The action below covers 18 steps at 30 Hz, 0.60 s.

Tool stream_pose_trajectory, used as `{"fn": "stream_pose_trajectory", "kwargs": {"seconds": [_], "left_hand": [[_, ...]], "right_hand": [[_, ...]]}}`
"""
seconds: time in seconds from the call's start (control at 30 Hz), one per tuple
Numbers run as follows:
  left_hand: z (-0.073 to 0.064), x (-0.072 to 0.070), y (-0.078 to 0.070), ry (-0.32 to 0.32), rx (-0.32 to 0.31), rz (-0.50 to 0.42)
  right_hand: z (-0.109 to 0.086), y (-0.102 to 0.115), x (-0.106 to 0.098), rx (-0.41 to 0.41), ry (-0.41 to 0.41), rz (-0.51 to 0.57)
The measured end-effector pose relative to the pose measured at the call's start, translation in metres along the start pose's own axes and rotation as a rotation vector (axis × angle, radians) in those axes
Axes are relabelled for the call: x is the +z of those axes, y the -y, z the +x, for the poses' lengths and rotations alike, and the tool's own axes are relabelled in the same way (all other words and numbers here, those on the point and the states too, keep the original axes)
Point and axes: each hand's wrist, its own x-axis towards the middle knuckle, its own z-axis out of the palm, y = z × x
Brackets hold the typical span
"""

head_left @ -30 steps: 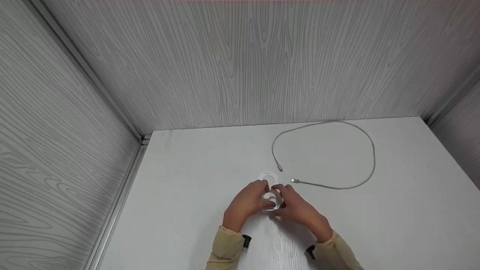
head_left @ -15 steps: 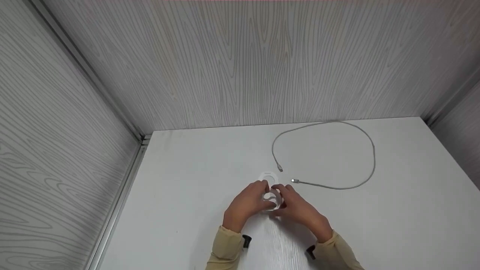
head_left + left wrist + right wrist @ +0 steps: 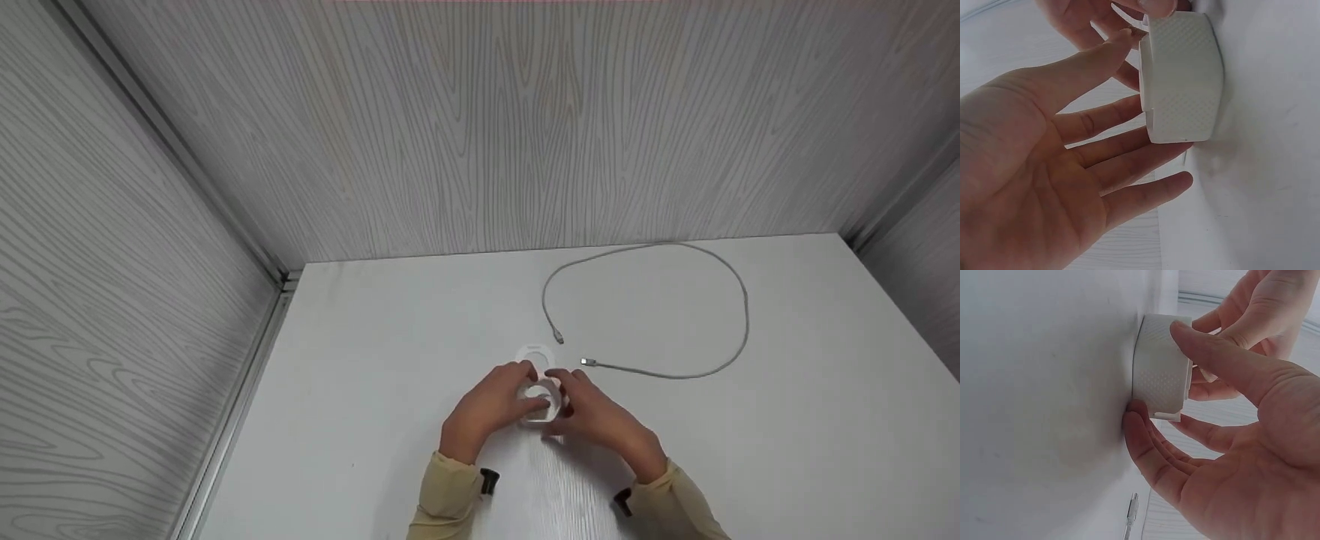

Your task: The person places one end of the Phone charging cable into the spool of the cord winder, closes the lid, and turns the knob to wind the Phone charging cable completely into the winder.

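A small white case [image 3: 537, 422] with dotted textured sides sits on the white table, and its round-cornered lid [image 3: 535, 350] lies folded back behind it. My right hand [image 3: 604, 424] grips the case from the right, the thumb on its near wall and fingertips round the far side. From the left, my left hand [image 3: 484, 409] holds it too, the thumb reaching over the open top and the fingers along the side. In the left wrist view the case [image 3: 1185, 84] stands between both hands. What lies inside it is mostly hidden by the fingers.
A grey cable [image 3: 745, 315] lies in a wide loop behind and to the right of the hands. Its two plugs, one metal plug [image 3: 589, 362] among them, point towards the case. Wood-grain panels [image 3: 465, 135] enclose the table at the back and sides.
The left hand has shifted very slightly left, and its thumb lies a little higher over the case. The right hand keeps its hold; the cable stays where it was.
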Motion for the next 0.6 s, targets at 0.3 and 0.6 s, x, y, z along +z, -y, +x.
{"fn": "stream_pose_trajectory", "kwargs": {"seconds": [0.3,0.6], "left_hand": [[-0.001,-0.007,0.006,-0.016,-0.013,-0.020],[-0.003,-0.010,0.004,-0.009,-0.055,-0.047]], "right_hand": [[-0.003,-0.006,-0.019,0.061,-0.005,0.020],[-0.009,-0.034,-0.053,0.154,-0.167,0.013]]}}
